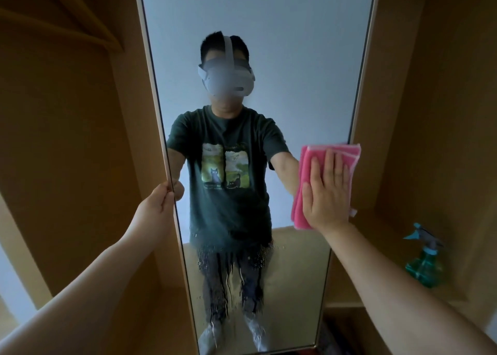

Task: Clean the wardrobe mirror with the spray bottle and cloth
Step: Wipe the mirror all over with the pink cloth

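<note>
A wooden wardrobe (67,139) fills the view, with open compartments on both sides of a tall, narrow mirror (269,32) at the centre. The mirror has a thin pale frame and narrows towards the bottom in the wide-angle view. Its upper glass looks clear and reflects a pale wall and a person in a dark green printed T-shirt wearing a headset. The lower glass is wet, with droplets and long runs of liquid (231,268) across the reflected legs. Both bare arms reach forward from the bottom corners. The left hand (158,204) is at the mirror's left edge, about mid-height, fingers and thumb curled round the frame and gripping it. A folded pink cloth (304,182) lies flat against the glass at the mirror's right edge, also about mid-height, its top corner reaching past the frame. The right hand (326,193) presses on the cloth with the palm flat, fingers straight, close together and pointing up. Open glass lies to the left of the cloth, above it and below it. A teal spray bottle (425,260) stands upright on a wardrobe shelf (382,282) to the right, well apart from both hands, its nozzle pointing towards the mirror.
</note>
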Motion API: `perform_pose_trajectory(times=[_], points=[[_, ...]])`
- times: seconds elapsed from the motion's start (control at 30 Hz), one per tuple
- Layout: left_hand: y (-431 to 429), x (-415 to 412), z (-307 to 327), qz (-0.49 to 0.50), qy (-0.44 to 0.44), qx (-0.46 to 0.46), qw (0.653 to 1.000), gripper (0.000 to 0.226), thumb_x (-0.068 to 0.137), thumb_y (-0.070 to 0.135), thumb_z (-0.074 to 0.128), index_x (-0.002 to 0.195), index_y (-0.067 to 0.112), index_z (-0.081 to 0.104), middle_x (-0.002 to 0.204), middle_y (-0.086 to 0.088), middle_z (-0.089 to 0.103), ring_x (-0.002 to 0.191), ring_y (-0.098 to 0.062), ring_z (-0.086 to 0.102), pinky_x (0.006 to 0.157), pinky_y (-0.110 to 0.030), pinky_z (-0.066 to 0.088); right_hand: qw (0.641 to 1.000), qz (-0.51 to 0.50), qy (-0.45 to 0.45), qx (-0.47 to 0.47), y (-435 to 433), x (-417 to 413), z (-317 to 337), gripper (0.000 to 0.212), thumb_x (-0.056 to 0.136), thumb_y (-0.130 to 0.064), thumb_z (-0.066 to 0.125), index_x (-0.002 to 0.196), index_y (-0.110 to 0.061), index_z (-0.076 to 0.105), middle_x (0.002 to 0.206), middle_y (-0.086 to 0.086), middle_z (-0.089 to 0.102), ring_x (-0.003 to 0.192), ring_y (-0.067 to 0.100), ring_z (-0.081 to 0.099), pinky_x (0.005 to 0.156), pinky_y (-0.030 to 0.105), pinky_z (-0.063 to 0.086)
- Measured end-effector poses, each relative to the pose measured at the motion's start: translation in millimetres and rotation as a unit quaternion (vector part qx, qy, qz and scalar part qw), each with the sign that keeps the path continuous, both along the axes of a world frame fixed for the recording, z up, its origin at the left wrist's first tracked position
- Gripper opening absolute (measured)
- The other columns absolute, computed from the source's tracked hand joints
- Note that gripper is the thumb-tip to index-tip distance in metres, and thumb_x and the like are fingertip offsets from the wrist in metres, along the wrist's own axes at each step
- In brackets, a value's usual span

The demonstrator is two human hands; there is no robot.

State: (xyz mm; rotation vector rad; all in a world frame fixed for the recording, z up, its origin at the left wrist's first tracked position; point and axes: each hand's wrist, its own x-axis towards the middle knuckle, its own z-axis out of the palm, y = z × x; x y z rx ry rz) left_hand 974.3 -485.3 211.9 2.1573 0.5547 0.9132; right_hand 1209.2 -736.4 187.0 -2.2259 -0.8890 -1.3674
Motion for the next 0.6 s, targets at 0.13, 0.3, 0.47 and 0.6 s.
perform_pose_trajectory(times=[0.13,0.3,0.47,0.6], points=[[-1.7,-0.4,0.5,0.001,0.004,-0.001,1.000,0.032,0.102,0.020,0.035,0.130,0.020,0.049,0.120,-0.002,0.060,0.112,-0.025,0.057,0.098,-0.049,0.047,0.999,-0.002,-0.026,0.023,4.9,4.5,80.2,0.058,0.102,-0.037,0.016,0.153,-0.009,0.013,0.158,0.023,0.015,0.147,0.039,0.012,0.121,0.046,0.004],[-7.1,-0.7,1.0,0.009,-0.001,-0.009,1.000,0.030,0.103,0.023,0.033,0.129,0.022,0.048,0.113,-0.002,0.061,0.101,-0.024,0.059,0.091,-0.045,0.051,0.998,-0.012,-0.048,0.029,6.4,4.8,111.1,0.058,0.103,-0.034,0.021,0.153,-0.008,0.012,0.159,0.022,0.013,0.147,0.039,0.010,0.121,0.049,0.005],[-5.6,-0.2,-1.8,0.012,0.000,-0.012,1.000,0.030,0.103,0.023,0.032,0.128,0.023,0.048,0.111,-0.002,0.062,0.092,-0.018,0.060,0.071,-0.031,0.048,0.998,-0.009,-0.055,0.024,4.4,4.5,103.1,0.057,0.103,-0.034,0.021,0.153,-0.008,0.013,0.159,0.021,0.015,0.147,0.039,0.011,0.120,0.050,0.008],[-3.4,1.1,-5.5,0.018,-0.012,-0.027,0.999,0.029,0.102,0.027,0.032,0.125,0.025,0.050,0.111,0.000,0.064,0.100,-0.017,0.063,0.084,-0.041,0.055,0.998,0.000,-0.056,0.032,5.2,2.9,89.7,0.057,0.102,-0.033,0.023,0.153,-0.007,0.017,0.158,0.022,0.018,0.146,0.040,0.014,0.120,0.050,0.009]])
